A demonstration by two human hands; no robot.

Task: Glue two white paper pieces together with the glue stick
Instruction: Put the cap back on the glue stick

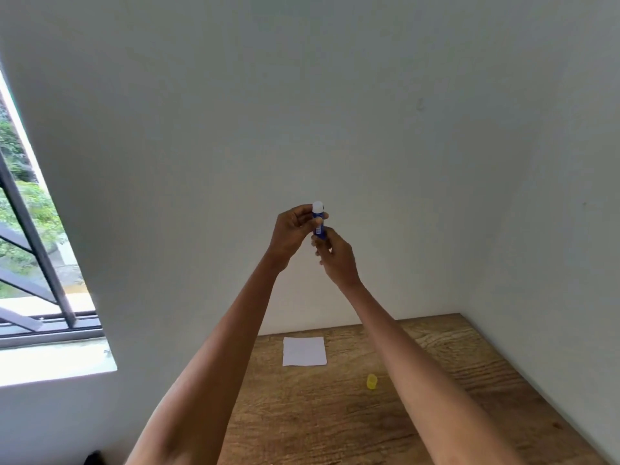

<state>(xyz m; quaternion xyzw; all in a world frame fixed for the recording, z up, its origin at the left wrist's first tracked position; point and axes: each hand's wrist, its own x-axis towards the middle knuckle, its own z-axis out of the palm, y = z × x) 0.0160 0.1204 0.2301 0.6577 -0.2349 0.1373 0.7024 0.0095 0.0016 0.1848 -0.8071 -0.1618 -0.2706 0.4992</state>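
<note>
I hold the glue stick [318,219] raised before the wall, my left hand [295,233] clamped on its upper barrel, my right hand [335,258] pinching its base, seemingly twisting glue up. White paper [304,351] lies on the bench [436,364] below, the yellow cap [371,381] to its right. Next comes bringing the stick down to the paper. Whether one sheet or two lie there, I cannot tell.

Blue glue stick [318,220] upright, uncapped, raised; white paper [304,351] flat, yellow cap [372,381] near it.

Wood-grain table [436,380] w/ white wall [335,95] behind, open window [30,229] left
</note>
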